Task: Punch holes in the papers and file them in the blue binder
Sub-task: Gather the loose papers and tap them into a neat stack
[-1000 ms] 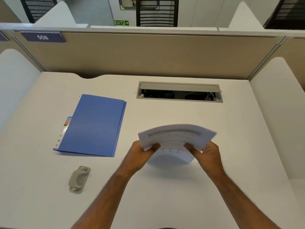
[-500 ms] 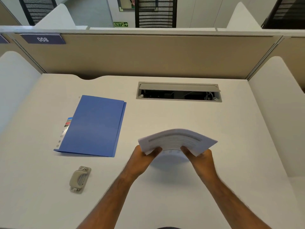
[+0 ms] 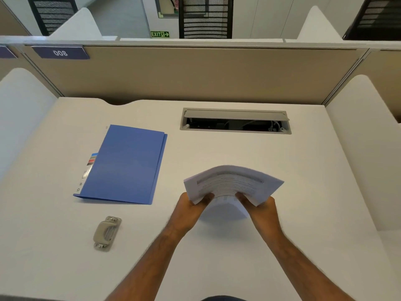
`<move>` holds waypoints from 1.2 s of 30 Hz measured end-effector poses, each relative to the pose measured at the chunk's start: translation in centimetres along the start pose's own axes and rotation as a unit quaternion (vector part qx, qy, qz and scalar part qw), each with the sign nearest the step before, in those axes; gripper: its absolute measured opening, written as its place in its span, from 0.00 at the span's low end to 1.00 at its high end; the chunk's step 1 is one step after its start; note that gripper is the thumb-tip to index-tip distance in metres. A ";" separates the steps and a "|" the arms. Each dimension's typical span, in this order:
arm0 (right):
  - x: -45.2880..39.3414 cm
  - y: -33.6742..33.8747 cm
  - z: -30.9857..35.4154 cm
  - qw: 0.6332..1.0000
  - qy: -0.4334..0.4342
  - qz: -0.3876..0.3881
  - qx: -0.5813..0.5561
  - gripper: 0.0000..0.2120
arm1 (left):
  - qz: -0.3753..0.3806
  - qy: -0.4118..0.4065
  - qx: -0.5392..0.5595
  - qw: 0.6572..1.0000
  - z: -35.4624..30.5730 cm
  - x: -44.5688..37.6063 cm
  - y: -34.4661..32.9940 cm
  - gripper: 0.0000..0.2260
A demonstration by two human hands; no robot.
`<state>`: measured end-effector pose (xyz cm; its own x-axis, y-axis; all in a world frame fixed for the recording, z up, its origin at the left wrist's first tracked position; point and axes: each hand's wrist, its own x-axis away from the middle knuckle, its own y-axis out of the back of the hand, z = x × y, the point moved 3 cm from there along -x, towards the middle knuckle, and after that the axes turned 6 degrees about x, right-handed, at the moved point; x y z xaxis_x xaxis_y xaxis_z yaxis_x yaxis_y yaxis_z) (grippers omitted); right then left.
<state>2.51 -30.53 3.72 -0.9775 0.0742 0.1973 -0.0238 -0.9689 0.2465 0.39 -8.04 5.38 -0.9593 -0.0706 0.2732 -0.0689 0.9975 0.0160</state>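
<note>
Left hand [image 3: 187,210] fingers [image 3: 207,197] curled round the near-left part of a stack of papers [image 3: 233,183], pinching it. Right hand [image 3: 263,210] fingers [image 3: 242,196] curled over the near-right part of the same stack, gripping it. Stack is held up off the table [image 3: 303,170], bowed upward in the middle like an arch, printed side up, text blurred. Lower sheets hang down between the two hands toward the table. Stack sits over the middle of the table, slightly toward the right edge.

Blue binder [image 3: 125,165] lies flat and closed on the left half of the table, well apart from the papers, its long side running from the far edge toward the near one, slightly tilted. What is inside cannot be told; a strip of white sheet with coloured tabs [image 3: 92,159] sticks out along its left side.

Hole punch [image 3: 106,233], beige, lies on the table near the near-left corner, just nearward of the binder, not touching it, nothing in its slot that can be made out.

Cable tray [image 3: 235,121] is recessed in the table near the far edge, its grey lid propped open; dark inside, with some cables and a white connector at its right end.

Beige partition [image 3: 195,74] stands along the far edge, carrying a blue label reading 008 upside down [image 3: 60,53]. White side panels flank the left and right edges.
</note>
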 end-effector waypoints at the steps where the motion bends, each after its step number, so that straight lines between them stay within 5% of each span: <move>1: 0.0 0.0 -0.1 1.000 0.000 -0.001 -0.003 0.14 | 0.000 0.002 0.004 1.000 0.0 0.1 0.0 0.19; 14: -0.8 0.8 1.5 0.997 0.016 0.073 0.036 0.13 | -0.005 0.007 0.039 0.999 -0.3 0.4 1.0 0.14; 23: 0.0 1.0 -0.1 0.990 -0.036 0.124 0.062 0.13 | 0.022 0.130 0.052 0.990 1.0 0.2 1.7 0.18; 29: 1.0 0.1 -1.5 0.991 -0.060 0.121 0.019 0.11 | 0.011 0.131 0.097 0.987 1.8 0.2 2.0 0.20; 36: 1.8 0.4 -3.6 0.994 -0.072 0.080 0.006 0.14 | -0.050 0.068 -0.050 0.995 3.8 0.5 6.1 0.19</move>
<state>-0.03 -31.62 0.74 -0.9284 -0.0473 0.3686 0.1333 -0.9683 0.2114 -1.59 -1.97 1.95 -0.9029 -0.1755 0.3924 -0.1280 0.9812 0.1443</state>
